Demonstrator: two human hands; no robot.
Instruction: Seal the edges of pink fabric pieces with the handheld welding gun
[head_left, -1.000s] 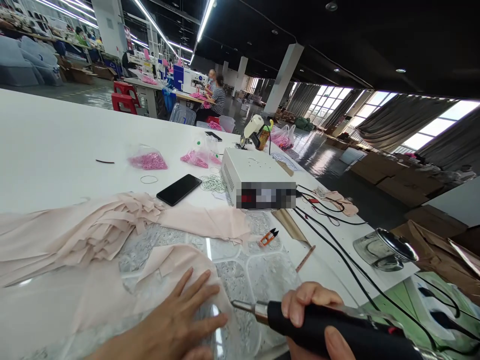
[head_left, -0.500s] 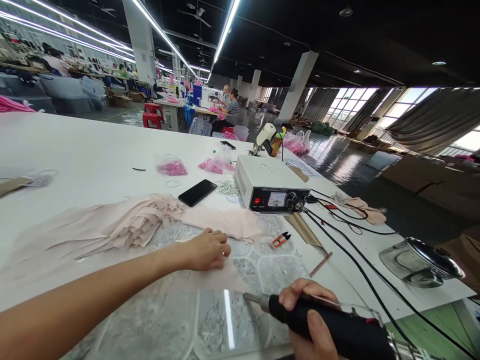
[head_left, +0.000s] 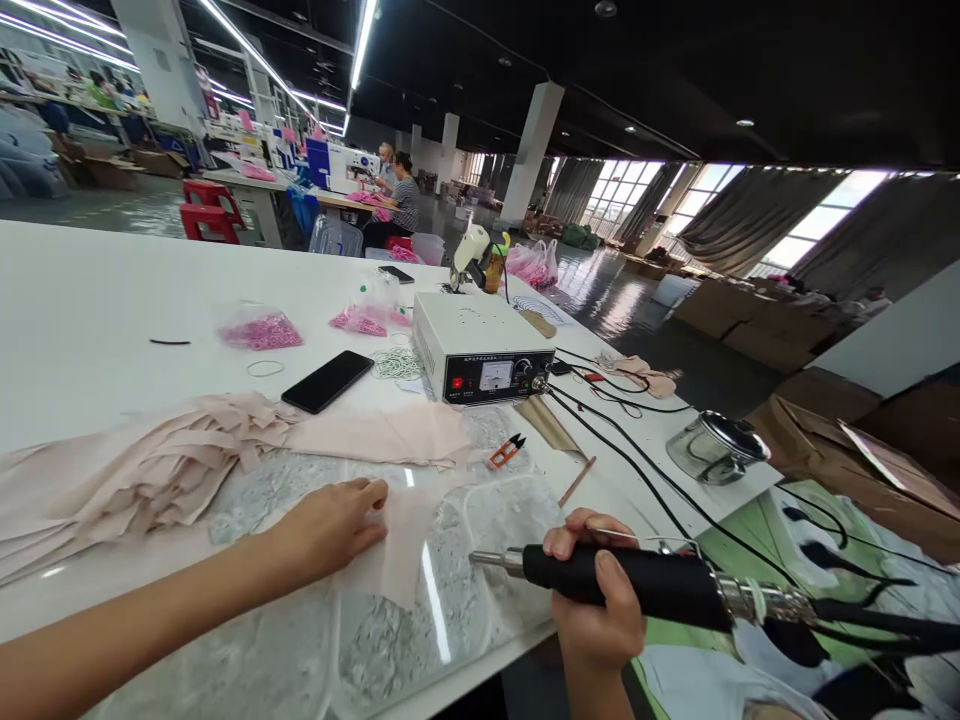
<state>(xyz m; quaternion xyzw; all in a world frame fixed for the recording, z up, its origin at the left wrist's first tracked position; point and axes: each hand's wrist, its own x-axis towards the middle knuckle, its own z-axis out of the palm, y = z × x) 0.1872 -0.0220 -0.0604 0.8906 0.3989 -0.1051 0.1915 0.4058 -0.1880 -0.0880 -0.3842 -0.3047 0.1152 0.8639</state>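
My left hand (head_left: 337, 525) has its fingers curled onto a small pale pink piece of fabric (head_left: 405, 550), which lies on a clear, mottled plastic sheet (head_left: 397, 640). Its fingertips are partly hidden. Wrapped around the black grip of a handheld ultrasonic welder (head_left: 622, 580) is my right hand (head_left: 600, 590). The welder's metal tip points left, a little right of the fabric and apart from it. Beyond my left hand lies a flat pale pink strip (head_left: 390, 435), beside a heap of similar pieces (head_left: 180, 455). Orange thread snips (head_left: 506, 452) rest right of the strip.
A white control box (head_left: 487, 340) stands behind the fabric, with black cables (head_left: 622, 460) running right. A phone (head_left: 328, 381), a pink-filled bag (head_left: 261, 328) and rubber bands (head_left: 397, 363) lie left of it. A glass pot (head_left: 716, 447) stands near the right edge.
The view has turned right, so the table's things sit further left. My right hand has drawn the welder away from the fabric, its tip now farther right of it. My left hand stays on the fabric.
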